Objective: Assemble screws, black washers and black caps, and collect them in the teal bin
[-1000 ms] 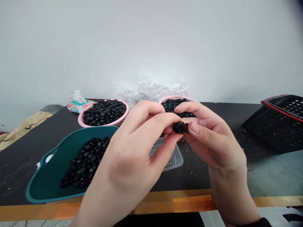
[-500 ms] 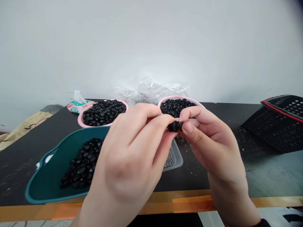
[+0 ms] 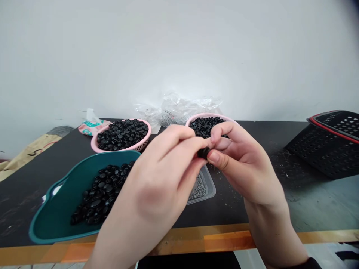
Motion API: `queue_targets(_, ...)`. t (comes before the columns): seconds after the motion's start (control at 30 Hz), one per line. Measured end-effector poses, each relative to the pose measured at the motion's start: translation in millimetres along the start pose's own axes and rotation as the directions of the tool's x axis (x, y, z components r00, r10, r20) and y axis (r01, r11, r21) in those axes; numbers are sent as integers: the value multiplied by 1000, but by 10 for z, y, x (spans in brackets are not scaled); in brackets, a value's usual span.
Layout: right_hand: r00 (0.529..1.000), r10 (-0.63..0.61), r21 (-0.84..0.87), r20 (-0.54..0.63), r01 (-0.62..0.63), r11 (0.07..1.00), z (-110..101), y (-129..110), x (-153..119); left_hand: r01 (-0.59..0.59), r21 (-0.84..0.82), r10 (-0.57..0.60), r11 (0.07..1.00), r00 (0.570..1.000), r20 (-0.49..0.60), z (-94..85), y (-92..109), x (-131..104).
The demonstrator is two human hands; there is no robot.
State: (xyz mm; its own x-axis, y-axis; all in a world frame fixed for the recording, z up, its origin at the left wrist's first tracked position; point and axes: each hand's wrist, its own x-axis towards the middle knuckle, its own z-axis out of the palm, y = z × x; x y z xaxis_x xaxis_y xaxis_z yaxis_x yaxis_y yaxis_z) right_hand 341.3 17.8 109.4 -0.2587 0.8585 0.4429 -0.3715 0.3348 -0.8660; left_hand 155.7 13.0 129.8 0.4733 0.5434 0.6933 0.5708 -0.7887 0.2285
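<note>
Between my two hands, above the table, is a small black round part. My left hand pinches it from the left, the back of the hand facing me. From the right, the thumb and a finger of my right hand close on the same part. Below the hands, a clear plastic tray with small metal screws or pins is partly hidden by my left hand. A teal basin holding many black caps lies left of my left wrist.
Behind stand two pink baskets, left and right, full of black parts. Crumpled clear plastic bags lean at the wall. A tissue pack is at back left, a black crate at right. Orange tape lines the table edge.
Both hands have come closer together, my right hand shifting slightly left. The black pieces between the fingertips now show less and look pressed together.
</note>
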Motion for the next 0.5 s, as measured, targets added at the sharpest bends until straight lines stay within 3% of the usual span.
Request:
queue_targets(0.13,986,-156,-83,-59,151,985,32,24,-35,183,-348,-134,919,978,160,23,-12,36)
queue_targets(0.23,966,-243,-147,-86,229,962,49,29,-83,230,-495,-164,838,971,174,66,25,65)
queue_targets(0.5,954,-265,-166,-139,241,956,55,37,-91,226,-528,-210,819,973,92,104,101,124)
